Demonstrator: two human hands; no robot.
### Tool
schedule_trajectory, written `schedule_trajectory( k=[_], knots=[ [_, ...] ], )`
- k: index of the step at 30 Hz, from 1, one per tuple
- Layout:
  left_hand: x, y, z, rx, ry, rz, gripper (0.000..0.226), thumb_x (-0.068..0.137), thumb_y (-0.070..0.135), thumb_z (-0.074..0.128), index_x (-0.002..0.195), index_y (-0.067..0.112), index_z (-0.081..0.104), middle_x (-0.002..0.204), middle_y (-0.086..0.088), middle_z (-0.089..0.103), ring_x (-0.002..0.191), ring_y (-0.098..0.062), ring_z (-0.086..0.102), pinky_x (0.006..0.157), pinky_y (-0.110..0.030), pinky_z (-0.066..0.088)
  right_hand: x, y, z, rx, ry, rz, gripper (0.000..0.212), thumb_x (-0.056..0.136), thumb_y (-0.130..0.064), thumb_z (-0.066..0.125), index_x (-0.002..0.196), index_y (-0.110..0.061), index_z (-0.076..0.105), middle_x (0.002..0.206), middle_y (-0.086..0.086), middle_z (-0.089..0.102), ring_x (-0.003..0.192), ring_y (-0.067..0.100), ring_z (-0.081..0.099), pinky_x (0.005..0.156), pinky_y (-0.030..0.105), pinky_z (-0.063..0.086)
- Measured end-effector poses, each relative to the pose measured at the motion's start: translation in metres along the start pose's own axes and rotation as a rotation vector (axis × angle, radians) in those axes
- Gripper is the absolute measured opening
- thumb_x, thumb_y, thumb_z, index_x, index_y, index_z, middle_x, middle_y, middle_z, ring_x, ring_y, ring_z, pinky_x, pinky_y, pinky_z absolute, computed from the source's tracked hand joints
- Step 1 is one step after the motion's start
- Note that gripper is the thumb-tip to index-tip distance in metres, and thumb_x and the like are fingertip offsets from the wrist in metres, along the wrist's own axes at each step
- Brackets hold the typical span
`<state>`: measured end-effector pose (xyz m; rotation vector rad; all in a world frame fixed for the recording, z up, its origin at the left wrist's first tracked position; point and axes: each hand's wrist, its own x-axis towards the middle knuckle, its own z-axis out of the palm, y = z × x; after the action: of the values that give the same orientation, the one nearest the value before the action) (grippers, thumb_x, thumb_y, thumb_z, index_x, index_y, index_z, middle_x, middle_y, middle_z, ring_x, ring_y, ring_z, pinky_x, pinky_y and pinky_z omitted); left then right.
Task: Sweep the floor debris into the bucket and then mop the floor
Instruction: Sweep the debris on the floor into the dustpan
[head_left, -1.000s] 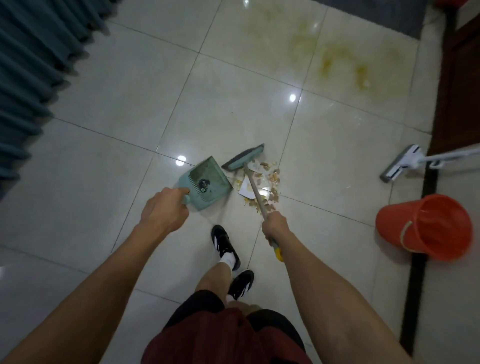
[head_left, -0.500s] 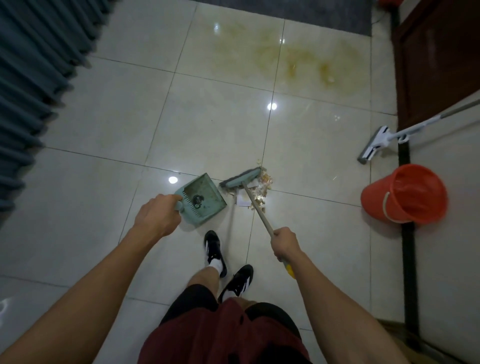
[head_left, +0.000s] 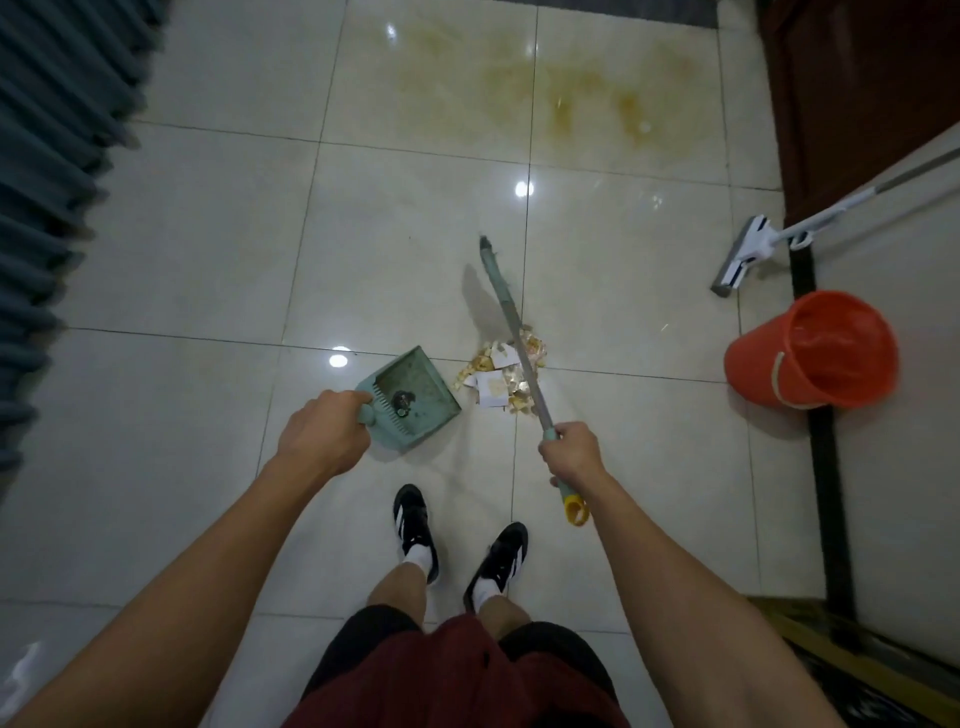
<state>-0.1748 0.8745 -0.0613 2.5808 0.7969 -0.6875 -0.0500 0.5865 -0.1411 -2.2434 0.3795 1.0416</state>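
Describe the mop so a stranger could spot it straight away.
Look to the dark wooden door at upper right. Below it sits an orange bucket; the mop lies just beyond it, the only white flat-headed tool, its long pole running off to the right.

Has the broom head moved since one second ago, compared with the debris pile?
Yes. The broom head has swung away from the debris pile and now lies beyond it, farther from the person.
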Motion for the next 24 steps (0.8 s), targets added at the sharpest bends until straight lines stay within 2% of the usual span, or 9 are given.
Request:
schedule_trajectory(
  k=[3, 5, 8, 9, 11, 14, 17, 18, 24],
  knots=[
    [0.008, -0.011, -0.002, -0.018, -0.013, 0.011, 0.034, 0.093, 0.013, 0.053, 0.120, 0.026, 0.068, 0.087, 0.000, 0.066, 0.069, -0.018, 0.062, 0.061, -0.031, 0.055, 0.015, -0.008, 0.002, -0.141, 0.031, 0.028, 0.032, 0.090, 0.000, 0.057, 0.122, -0.004, 0.062, 0.104, 0.012, 0.059, 0.065, 0.026, 0.061, 0.047, 0.037, 0.059],
    [0.012, -0.019, -0.003, -0.031, -0.023, 0.011, 0.030, 0.093, 0.014, 0.054, 0.114, 0.027, 0.070, 0.085, 0.001, 0.067, 0.068, -0.018, 0.062, 0.064, -0.033, 0.058, 0.026, -0.012, 0.000, -0.297, 0.064, 0.026, 0.032, 0.091, -0.002, 0.055, 0.122, -0.004, 0.060, 0.102, 0.011, 0.058, 0.067, 0.026, 0.064, 0.055, 0.039, 0.062],
    [0.019, -0.027, -0.003, -0.010, -0.036, 0.021, 0.027, 0.091, 0.013, 0.054, 0.109, 0.027, 0.070, 0.084, 0.001, 0.066, 0.069, -0.020, 0.062, 0.061, -0.029, 0.053, 0.043, -0.019, -0.006, -0.488, 0.105, 0.002, 0.032, 0.092, -0.007, 0.056, 0.124, -0.003, 0.058, 0.114, 0.014, 0.062, 0.092, 0.031, 0.067, 0.078, 0.040, 0.060],
    [0.021, -0.028, -0.002, -0.005, -0.042, 0.022, 0.026, 0.091, 0.013, 0.054, 0.107, 0.027, 0.070, 0.082, 0.001, 0.065, 0.068, -0.019, 0.061, 0.058, -0.028, 0.050, 0.048, -0.022, -0.009, -0.517, 0.111, 0.008, 0.033, 0.092, -0.008, 0.056, 0.125, -0.003, 0.057, 0.118, 0.015, 0.062, 0.099, 0.032, 0.066, 0.081, 0.038, 0.059],
    [0.025, -0.029, 0.000, -0.009, -0.057, 0.023, 0.023, 0.093, 0.013, 0.054, 0.105, 0.026, 0.069, 0.079, 0.002, 0.063, 0.066, -0.017, 0.060, 0.058, -0.028, 0.050, 0.056, -0.026, -0.015, -0.547, 0.123, 0.031, 0.033, 0.094, -0.009, 0.055, 0.126, -0.003, 0.056, 0.121, 0.016, 0.061, 0.103, 0.033, 0.065, 0.081, 0.037, 0.056],
    [0.033, -0.031, 0.000, -0.018, -0.053, 0.011, 0.023, 0.093, 0.013, 0.054, 0.103, 0.027, 0.068, 0.076, 0.004, 0.062, 0.066, -0.018, 0.060, 0.063, -0.033, 0.056, 0.063, -0.023, -0.022, -0.573, 0.124, 0.061, 0.035, 0.094, -0.009, 0.053, 0.129, -0.005, 0.055, 0.120, 0.016, 0.060, 0.098, 0.033, 0.065, 0.078, 0.038, 0.058],
    [0.041, -0.030, -0.002, -0.016, -0.039, 0.009, 0.024, 0.093, 0.012, 0.054, 0.104, 0.027, 0.069, 0.078, 0.002, 0.063, 0.067, -0.019, 0.061, 0.065, -0.036, 0.058, 0.061, -0.016, -0.024, -0.574, 0.083, 0.110, 0.036, 0.095, -0.008, 0.050, 0.131, -0.003, 0.053, 0.120, 0.018, 0.060, 0.081, 0.031, 0.060, 0.051, 0.032, 0.050],
    [0.043, -0.029, -0.001, -0.010, -0.047, 0.012, 0.024, 0.094, 0.012, 0.053, 0.104, 0.027, 0.069, 0.078, 0.002, 0.063, 0.067, -0.019, 0.060, 0.064, -0.034, 0.057, 0.060, -0.012, -0.023, -0.569, 0.062, 0.123, 0.037, 0.096, -0.008, 0.049, 0.132, -0.001, 0.053, 0.122, 0.020, 0.060, 0.080, 0.031, 0.060, 0.047, 0.030, 0.047],
    [0.049, -0.023, 0.007, -0.024, -0.087, 0.006, 0.024, 0.096, 0.011, 0.054, 0.110, 0.023, 0.069, 0.079, 0.001, 0.063, 0.069, -0.020, 0.061, 0.065, -0.034, 0.056, 0.046, 0.003, -0.016, -0.534, -0.025, 0.125, 0.037, 0.095, -0.010, 0.051, 0.131, 0.000, 0.051, 0.123, 0.020, 0.057, 0.096, 0.036, 0.065, 0.072, 0.039, 0.058]
  ],
)
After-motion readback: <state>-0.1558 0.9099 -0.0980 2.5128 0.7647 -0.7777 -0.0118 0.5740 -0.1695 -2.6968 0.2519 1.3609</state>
